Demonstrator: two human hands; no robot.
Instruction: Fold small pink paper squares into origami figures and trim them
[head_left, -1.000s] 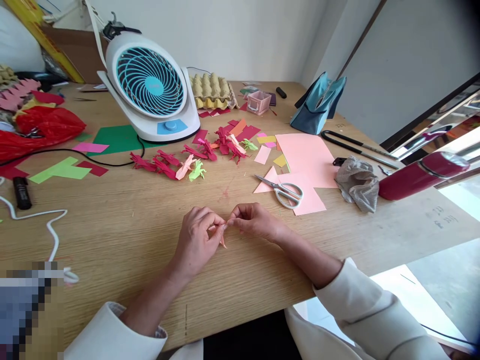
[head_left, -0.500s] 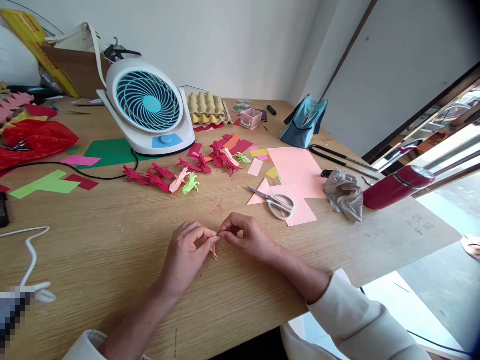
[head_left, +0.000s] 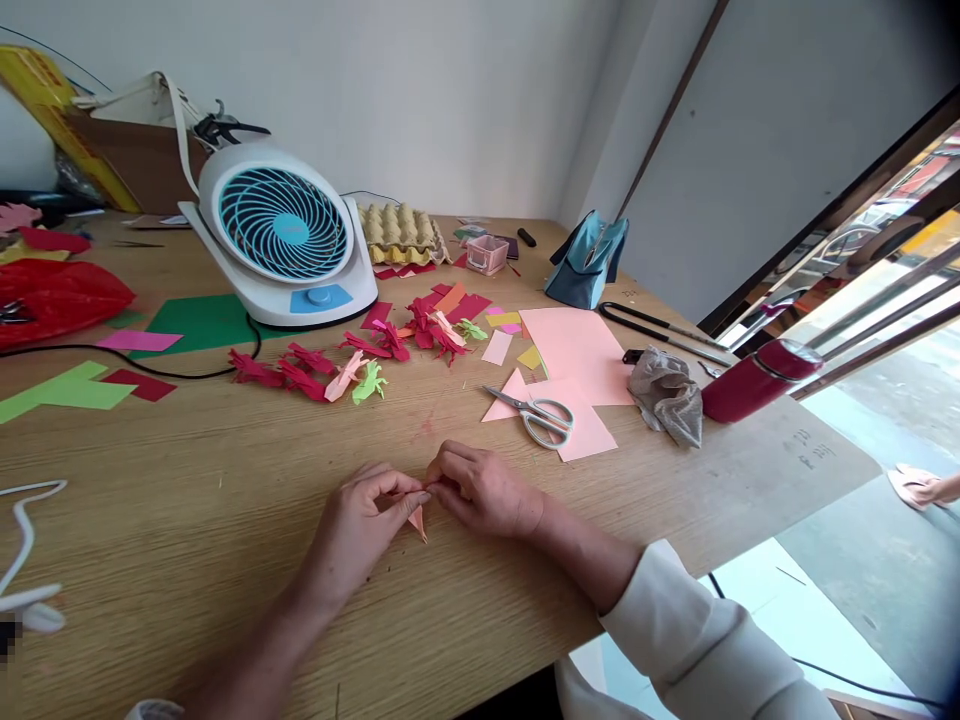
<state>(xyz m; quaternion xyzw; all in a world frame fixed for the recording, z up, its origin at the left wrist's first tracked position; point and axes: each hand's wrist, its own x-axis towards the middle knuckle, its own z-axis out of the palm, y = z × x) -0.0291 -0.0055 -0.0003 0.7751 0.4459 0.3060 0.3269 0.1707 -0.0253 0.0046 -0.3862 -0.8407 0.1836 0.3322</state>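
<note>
Thumb and fingertips of my left hand (head_left: 367, 520) pinch a small folded piece of peach paper (head_left: 418, 521), whose narrow split tip points down toward the table. My right hand (head_left: 487, 490) is closed at the same piece, its fingertips meeting the left ones; most of the paper is hidden between them. Beyond my hands lies a row of folded paper figures, among them red ones (head_left: 300, 380), a peach one (head_left: 345, 376) and a light green one (head_left: 370, 382). Scissors (head_left: 546, 421) with white handles rest on peach paper sheets (head_left: 581, 350) to the right.
A white fan (head_left: 289, 240) stands at the back left, its black cord crossing the table. Behind it are egg trays (head_left: 401, 235) and a pink basket (head_left: 487, 254). A blue bag (head_left: 587, 262), a crumpled grey cloth (head_left: 666, 392) and a red flask (head_left: 761, 380) occupy the right side.
The camera view has shifted slightly, so the table's things appear further left. Both hands stay pinched on the peach paper; the right fingers are curled a little more. A person's foot shows at far right.
</note>
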